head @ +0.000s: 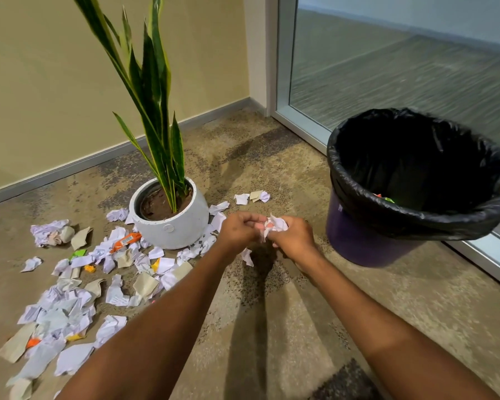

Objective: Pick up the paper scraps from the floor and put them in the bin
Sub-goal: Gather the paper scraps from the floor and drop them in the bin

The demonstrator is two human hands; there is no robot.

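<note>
Between left hand [238, 230] and right hand [294, 241], crumpled scraps [277, 224] in shared grip

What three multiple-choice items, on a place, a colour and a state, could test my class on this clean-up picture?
1. The bin stands where from the plant pot? A right; B left; C behind it.
2. The bin liner is: A white; B black; C green.
3. The right hand is: A flat on the floor; B gripping the bin's rim; C holding crumpled paper.
Key: 1 A, the bin sits right of the pot; 2 B, black plastic folds over the rim; 3 C, it clutches the white wad.
</note>
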